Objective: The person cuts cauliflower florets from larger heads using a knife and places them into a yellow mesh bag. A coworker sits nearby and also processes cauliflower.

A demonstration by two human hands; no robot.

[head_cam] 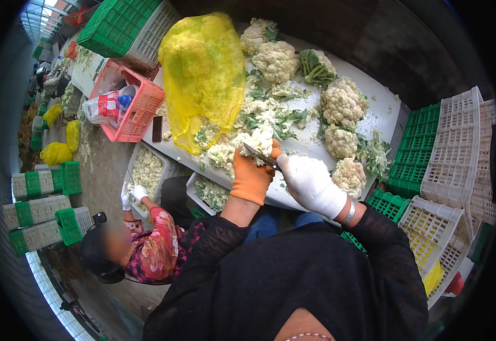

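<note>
My left hand (253,177), in an orange glove, holds a piece of cauliflower (260,138) above the table's near edge. A white knitted glove covers my right hand (312,183), which grips a knife (260,154). The dark blade lies against the cauliflower piece, pointing left. Beyond my hands, cut florets and leaf scraps (273,119) lie heaped on the white table (376,117). Several whole cauliflower heads (344,102) rest at the back and right of it. A yellow mesh sack (203,72) with contents pressing against the net lies to the left.
Below the table edge stand a crate of florets (209,192) and another crate (145,170), where a seated co-worker (154,247) in white gloves works. A pink basket (139,115) holds bags; a dark phone-like object (157,128) lies beside it. Stacked crates (450,140) flank the right side.
</note>
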